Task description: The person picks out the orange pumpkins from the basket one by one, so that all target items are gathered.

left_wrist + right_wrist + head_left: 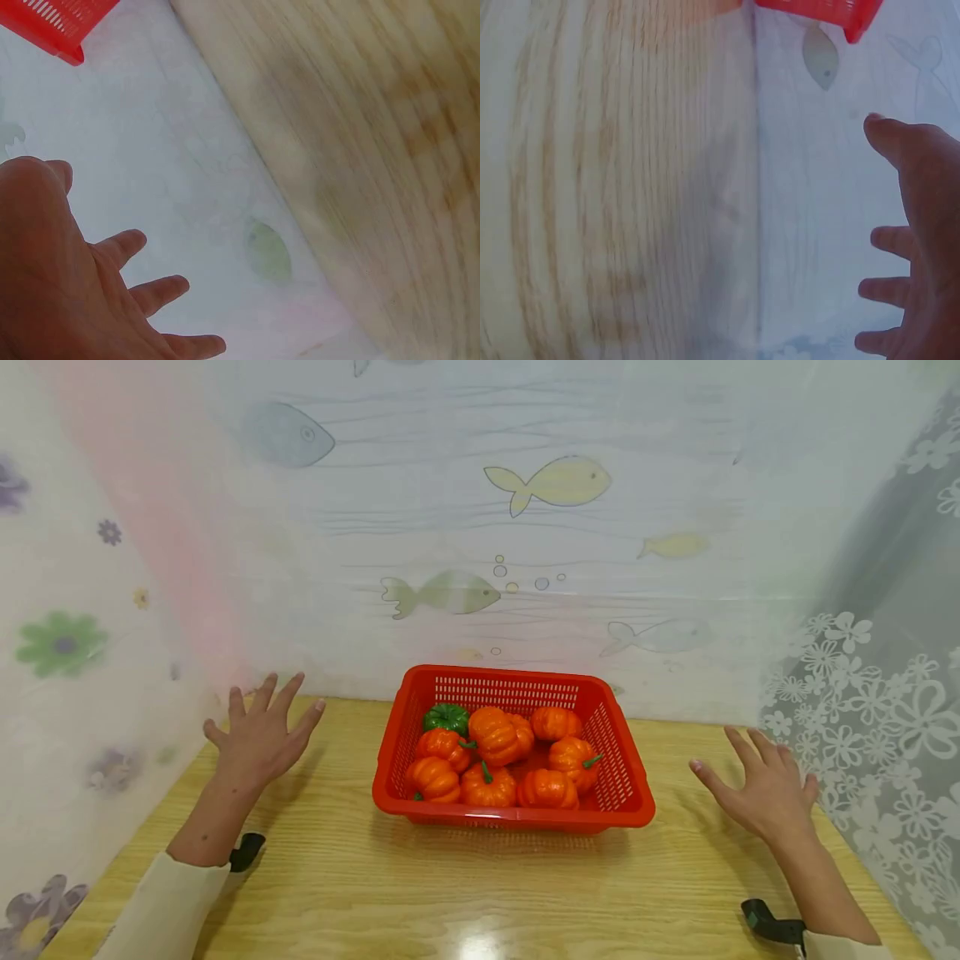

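two hands spread, holding nothing — left hand, right hand; only head view shows pumpkins in basket — wrist views catch corner.

curtained booth, wooden table

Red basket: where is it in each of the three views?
Head: red basket at centre on the wooden table, holding small pumpkins.
Left wrist: only a corner at top left, above the left hand.
Right wrist: a strip of its rim at the top edge, above the right hand.
Shared landmark: the fish-print curtain.
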`<state>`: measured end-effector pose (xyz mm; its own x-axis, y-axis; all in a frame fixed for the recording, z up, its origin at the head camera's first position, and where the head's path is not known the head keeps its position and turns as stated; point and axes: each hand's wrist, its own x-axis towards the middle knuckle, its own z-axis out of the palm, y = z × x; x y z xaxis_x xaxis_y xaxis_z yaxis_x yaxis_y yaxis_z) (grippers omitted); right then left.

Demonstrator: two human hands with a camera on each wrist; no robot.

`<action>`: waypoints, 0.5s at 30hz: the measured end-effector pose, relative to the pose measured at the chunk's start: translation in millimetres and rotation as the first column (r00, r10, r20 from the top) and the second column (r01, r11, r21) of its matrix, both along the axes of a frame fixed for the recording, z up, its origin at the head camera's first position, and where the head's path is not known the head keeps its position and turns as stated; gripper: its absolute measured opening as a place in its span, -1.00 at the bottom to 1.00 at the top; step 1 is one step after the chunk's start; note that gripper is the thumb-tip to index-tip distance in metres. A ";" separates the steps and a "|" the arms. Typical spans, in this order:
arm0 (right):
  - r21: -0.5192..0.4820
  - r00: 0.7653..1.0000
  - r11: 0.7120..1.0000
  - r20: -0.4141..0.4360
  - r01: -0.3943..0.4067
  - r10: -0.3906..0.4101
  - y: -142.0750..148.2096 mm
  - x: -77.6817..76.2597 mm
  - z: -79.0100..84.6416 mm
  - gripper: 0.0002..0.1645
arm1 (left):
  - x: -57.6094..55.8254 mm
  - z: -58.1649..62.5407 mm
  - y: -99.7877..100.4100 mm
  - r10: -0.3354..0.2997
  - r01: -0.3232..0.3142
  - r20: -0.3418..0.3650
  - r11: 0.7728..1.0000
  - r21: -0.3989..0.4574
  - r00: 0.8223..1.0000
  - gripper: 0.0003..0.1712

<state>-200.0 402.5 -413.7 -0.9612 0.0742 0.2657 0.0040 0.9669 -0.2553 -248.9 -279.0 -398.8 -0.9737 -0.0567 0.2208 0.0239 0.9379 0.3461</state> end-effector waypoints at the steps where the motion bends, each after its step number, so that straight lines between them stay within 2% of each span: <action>1: -0.001 1.000 1.000 -0.001 0.000 0.000 -0.3 0.1 0.2 0.12 | 0.1 0.0 0.3 0.000 0.000 -0.004 1.000 0.003 1.000 -0.03; 15: 0.023 0.993 0.998 -0.101 -0.051 0.053 -12.5 1.1 7.9 0.05 | 2.0 3.5 9.0 -0.033 0.037 -0.071 0.998 0.054 0.997 -0.07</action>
<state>-198.9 390.0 -405.8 -0.9314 0.0181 0.3635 -0.0718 0.9700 -0.2324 -246.9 -270.0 -395.2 -0.9574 -0.0371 0.2865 0.0823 0.9157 0.3933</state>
